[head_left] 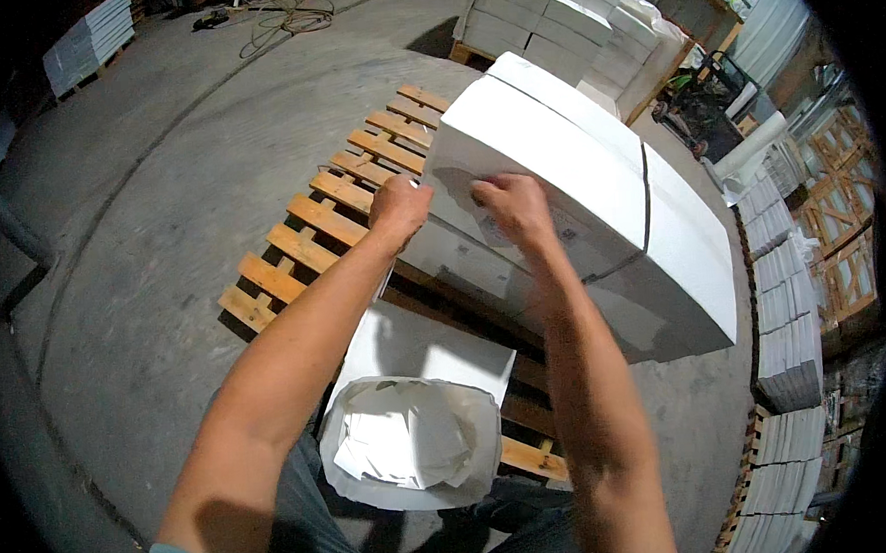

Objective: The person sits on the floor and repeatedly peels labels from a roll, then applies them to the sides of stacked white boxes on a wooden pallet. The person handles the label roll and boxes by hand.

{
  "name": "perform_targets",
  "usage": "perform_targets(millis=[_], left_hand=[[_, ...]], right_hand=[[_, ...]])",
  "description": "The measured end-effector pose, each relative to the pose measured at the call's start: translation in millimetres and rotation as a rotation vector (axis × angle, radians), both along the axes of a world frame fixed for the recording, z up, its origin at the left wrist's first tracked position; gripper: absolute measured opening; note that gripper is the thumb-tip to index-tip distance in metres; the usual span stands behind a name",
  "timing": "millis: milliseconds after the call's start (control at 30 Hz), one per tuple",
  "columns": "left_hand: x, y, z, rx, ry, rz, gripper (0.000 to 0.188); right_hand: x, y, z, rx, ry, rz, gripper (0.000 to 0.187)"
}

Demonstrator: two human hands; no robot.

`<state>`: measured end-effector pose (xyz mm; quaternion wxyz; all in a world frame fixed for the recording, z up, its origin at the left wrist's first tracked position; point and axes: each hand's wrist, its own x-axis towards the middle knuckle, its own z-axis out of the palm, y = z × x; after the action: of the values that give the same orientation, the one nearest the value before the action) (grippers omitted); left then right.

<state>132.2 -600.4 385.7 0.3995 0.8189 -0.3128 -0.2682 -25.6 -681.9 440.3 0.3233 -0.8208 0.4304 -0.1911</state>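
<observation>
Large white blocks (566,140) are stacked on a wooden slatted pallet (325,218), with dark seams between them. My left hand (400,214) is closed beside the near left corner of the stack. Something small and pale shows at its fingertips, too small to name. My right hand (520,209) is curled in front of the shaded side face; whatever it may hold is hidden. Dark printed marks show on that face. Below my hands, a whitish bucket (345,472) filled with white flat pieces (406,434) stands by a white board (457,354).
More pale blocks (530,17) stand on another pallet at the back. Stacks of white slabs (787,349) line the right side near wooden crates (841,216). A coiled hose (294,19) lies on the concrete floor at the far left, near another slab stack (90,45).
</observation>
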Motion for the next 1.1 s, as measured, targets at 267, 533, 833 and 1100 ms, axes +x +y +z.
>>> perform_targets(millis=[267, 533, 833, 1100], left_hand=[[-27.2, 6.3, 2.4, -0.107, 0.093, -0.16, 0.032], [-73.4, 49.9, -2.5, -0.111, 0.381, -0.454, 0.035], [-195.3, 184.6, 16.9, 0.113, 0.953, -0.665, 0.04], [-198.2, 258.6, 2.3, 0.136, 1.303, -0.537, 0.048]], right_hand=[[-186.1, -31.4, -41.3, 0.065, -0.067, -0.327, 0.038], [-205.2, 115.8, -28.6, 0.568, -0.264, -0.154, 0.033], [-228.3, 241.2, -22.5, 0.688, -0.491, -0.191, 0.028], [-211.9, 305.6, -1.9, 0.627, -0.311, -0.012, 0.036]])
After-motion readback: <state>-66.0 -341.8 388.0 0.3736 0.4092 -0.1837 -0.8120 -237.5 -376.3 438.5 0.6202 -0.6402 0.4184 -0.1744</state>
